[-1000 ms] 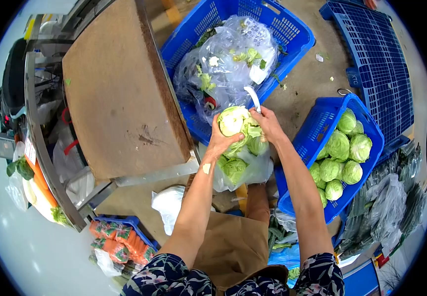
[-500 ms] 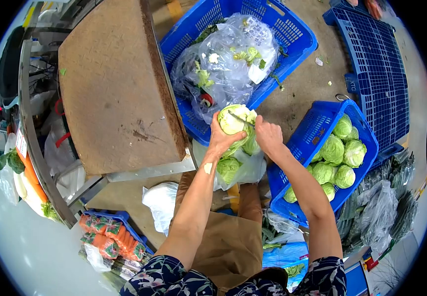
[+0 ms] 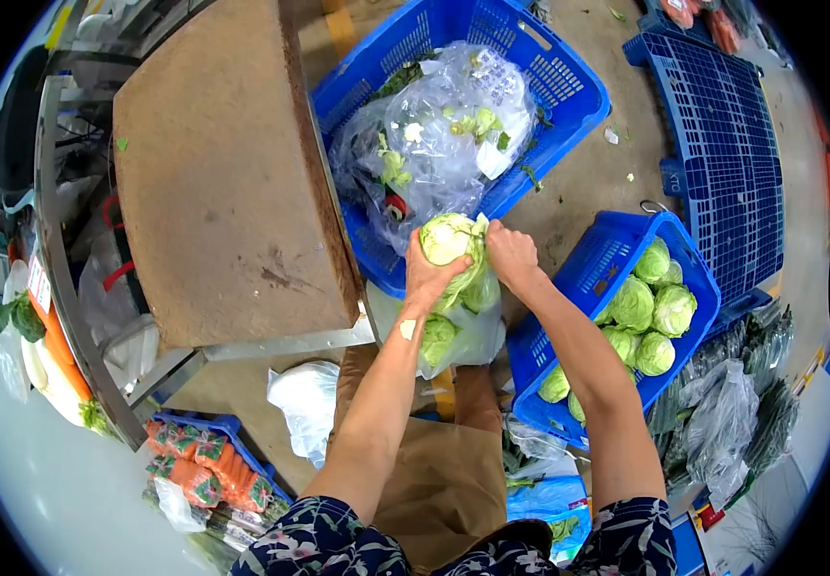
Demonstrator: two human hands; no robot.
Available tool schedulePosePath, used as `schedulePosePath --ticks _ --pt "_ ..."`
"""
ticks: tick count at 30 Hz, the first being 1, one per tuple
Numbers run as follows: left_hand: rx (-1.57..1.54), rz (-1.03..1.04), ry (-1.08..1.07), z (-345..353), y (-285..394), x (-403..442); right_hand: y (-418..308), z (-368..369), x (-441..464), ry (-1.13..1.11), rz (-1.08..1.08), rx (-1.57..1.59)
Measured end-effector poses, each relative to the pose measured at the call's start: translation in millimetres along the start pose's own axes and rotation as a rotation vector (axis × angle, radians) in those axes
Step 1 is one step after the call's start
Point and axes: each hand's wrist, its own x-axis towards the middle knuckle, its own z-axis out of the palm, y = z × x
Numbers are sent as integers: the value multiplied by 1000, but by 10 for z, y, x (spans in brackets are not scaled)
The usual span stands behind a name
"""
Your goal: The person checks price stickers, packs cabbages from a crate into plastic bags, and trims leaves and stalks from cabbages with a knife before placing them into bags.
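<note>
My left hand (image 3: 427, 276) is wrapped around a pale green cabbage (image 3: 447, 240) from its left and lower side, with the cut stem end facing up. My right hand (image 3: 513, 253) is closed in a fist at the cabbage's right edge, against a loose outer leaf (image 3: 479, 227). The knife whose blade showed a moment ago is now hidden by the fist and leaf. Under the held cabbage, a clear plastic bag (image 3: 480, 338) contains more cabbages (image 3: 437, 338).
A blue crate (image 3: 583, 288) of cabbages stands at the right. Ahead, another blue crate (image 3: 569, 72) holds plastic bags and leaf scraps. A brown board-topped table (image 3: 223, 182) is at the left. Blue pallet (image 3: 722, 163), bagged greens (image 3: 722, 422) and packed carrots (image 3: 209, 466) lie around.
The knife blade lay across the cabbage's top and is now out of sight. My right hand has shifted slightly left, to the leaf at the edge. The view has moved a little.
</note>
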Motion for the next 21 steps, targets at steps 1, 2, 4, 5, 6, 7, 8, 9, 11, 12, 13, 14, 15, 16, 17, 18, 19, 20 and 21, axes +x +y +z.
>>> schedulePosePath --ticks 1,2,4,5,6,7,8,9,11,12,13,14,15,16,17,18,19,20,21 --pt "-11 19 -26 -18 -62 -3 0 -64 -2 -15 -27 -9" --pt "-26 42 -54 -21 -132 4 -18 -112 -94 -31 -68 -36" --pt "42 110 -82 -51 -6 -58 -22 -187 -212 -57 -6 -10" --pt "37 78 -78 -49 55 -89 -2 -136 -241 -69 44 10" --pt "35 46 -71 -51 124 -88 15 -48 -203 -58 45 41" --pt "30 21 -52 -46 140 -81 43 24 -79 -39 36 67" --pt "-73 -7 -52 -40 53 -39 61 66 64 -3 25 93" --pt "-177 -35 -50 -31 -53 11 49 63 64 -11 -5 97" --pt "-176 9 -91 -39 -132 59 83 11 24 -26 -47 91" --pt "-162 33 -111 -39 -157 87 98 -79 -15 -55 -29 69" --pt "-149 57 -131 -49 -113 100 85 -188 -106 -93 -13 52" --pt "-143 35 -134 -53 -106 56 71 -215 -197 -144 -2 40" --pt "-95 34 -120 -56 -96 47 90 -78 -161 -131 16 66" --pt "-47 33 -105 -55 -109 45 105 80 -25 -108 38 94" --pt "-75 1 -77 -53 -101 26 119 208 94 -82 49 123" --pt "-98 -23 -54 -54 -94 30 99 161 166 -113 56 128" --pt "-128 -55 -45 -26 -91 -5 72 121 122 -143 38 113" --pt "-167 -43 -85 -22 -82 14 62 69 53 -175 21 87" --pt "-206 -33 -124 -27 -22 21 65 28 59 -193 -1 60"
